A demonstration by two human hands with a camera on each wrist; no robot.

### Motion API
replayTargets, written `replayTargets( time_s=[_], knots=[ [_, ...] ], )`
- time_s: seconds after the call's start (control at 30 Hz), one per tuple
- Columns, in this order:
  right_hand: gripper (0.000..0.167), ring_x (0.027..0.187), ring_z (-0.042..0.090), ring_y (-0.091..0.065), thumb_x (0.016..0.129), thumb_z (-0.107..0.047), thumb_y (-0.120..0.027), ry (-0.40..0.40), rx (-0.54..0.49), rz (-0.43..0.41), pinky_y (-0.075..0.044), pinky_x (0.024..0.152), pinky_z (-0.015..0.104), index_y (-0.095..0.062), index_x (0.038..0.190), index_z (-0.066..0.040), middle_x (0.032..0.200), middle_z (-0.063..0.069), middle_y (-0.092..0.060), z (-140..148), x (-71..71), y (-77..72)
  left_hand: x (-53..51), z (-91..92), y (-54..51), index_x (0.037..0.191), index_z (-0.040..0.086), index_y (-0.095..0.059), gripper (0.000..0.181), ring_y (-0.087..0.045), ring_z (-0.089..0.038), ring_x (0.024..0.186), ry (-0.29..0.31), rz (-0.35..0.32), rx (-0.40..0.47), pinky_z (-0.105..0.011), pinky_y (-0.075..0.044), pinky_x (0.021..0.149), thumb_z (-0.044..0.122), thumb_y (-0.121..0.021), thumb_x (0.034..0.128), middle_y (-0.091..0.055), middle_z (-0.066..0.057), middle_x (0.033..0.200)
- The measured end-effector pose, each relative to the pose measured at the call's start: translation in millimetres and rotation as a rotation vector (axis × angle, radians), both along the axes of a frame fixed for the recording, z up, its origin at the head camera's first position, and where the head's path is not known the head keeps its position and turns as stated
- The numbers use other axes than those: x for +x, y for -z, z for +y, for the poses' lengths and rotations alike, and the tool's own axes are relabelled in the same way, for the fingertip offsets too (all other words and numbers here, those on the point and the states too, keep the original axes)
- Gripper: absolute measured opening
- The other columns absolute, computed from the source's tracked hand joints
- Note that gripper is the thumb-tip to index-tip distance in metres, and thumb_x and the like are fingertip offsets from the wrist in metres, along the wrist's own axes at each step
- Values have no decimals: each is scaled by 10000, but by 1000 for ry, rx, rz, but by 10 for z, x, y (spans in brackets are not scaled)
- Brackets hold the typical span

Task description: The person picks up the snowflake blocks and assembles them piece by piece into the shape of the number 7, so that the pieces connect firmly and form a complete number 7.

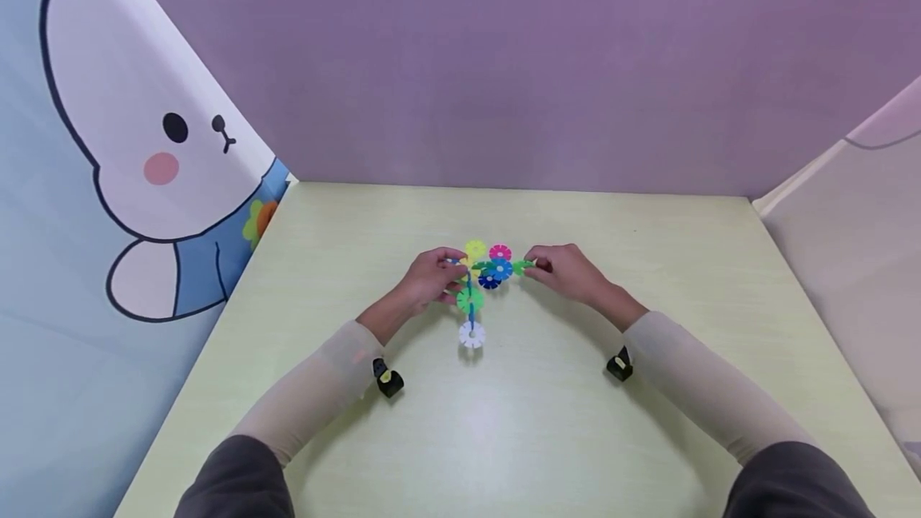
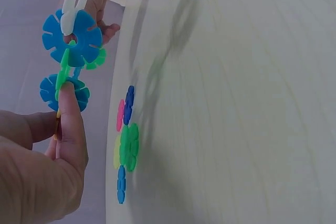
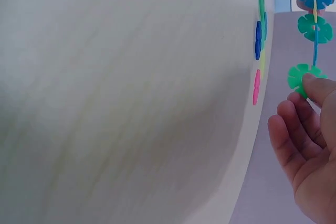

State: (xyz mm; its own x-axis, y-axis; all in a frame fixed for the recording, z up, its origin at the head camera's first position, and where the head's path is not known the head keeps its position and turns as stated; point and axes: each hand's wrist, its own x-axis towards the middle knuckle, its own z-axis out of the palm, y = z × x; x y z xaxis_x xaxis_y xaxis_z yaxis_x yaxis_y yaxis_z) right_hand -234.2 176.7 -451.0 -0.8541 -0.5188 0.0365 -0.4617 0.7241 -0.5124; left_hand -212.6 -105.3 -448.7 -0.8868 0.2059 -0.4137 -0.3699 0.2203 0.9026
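Both hands hold up one joined chain of notched plastic discs above the table. My left hand (image 1: 430, 278) pinches it near a yellow disc, between thumb and fingers. From there a green disc (image 1: 470, 299) and a white disc (image 1: 472, 335) extend toward the front. At the right end, my right hand (image 1: 568, 270) pinches a green disc (image 3: 300, 78) between thumb and index finger, its other fingers loosely bent. A light blue disc (image 1: 500, 268) lies between the hands. In the left wrist view, a blue disc (image 2: 72, 38) joins the white one.
Loose discs lie on the table (image 1: 475, 438) beyond the chain: a pink disc (image 1: 500, 252), a yellow disc (image 1: 475, 249) and a dark blue disc (image 1: 489, 281), with green and light blue ones in the left wrist view. A purple panel (image 1: 504, 70) stands behind the table.
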Motion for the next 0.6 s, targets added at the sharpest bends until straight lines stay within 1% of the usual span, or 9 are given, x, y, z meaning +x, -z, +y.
replayTargets(
  time_s=[0.23,0.43,0.6],
  knots=[
    [128,657,139,-494,956,-188,-729,1,-15,13,-429,598,255,-732,1069,-128,755,-17,-626,-16,33,-27,4,-5,-12,1402,112,-567,397,-663,-155,778,0,0,9,-289,-613,630,178,-636,1017,-617,-66,1043],
    [111,657,128,-501,964,-185,-719,-27,-16,40,-439,604,254,-741,1037,-105,753,-14,-633,-39,52,-60,10,8,-18,1408,102,-560,409,-662,-152,771,8,1,20,-282,-611,618,173,-641,1014,-619,-66,1042],
    [119,656,112,-498,962,-178,-718,-32,-1,69,-432,614,253,-750,1032,-87,761,-6,-654,-50,66,-77,13,23,-24,1405,98,-563,406,-657,-154,763,2,0,24,-283,-610,617,164,-642,1012,-617,-65,1031]
  ],
)
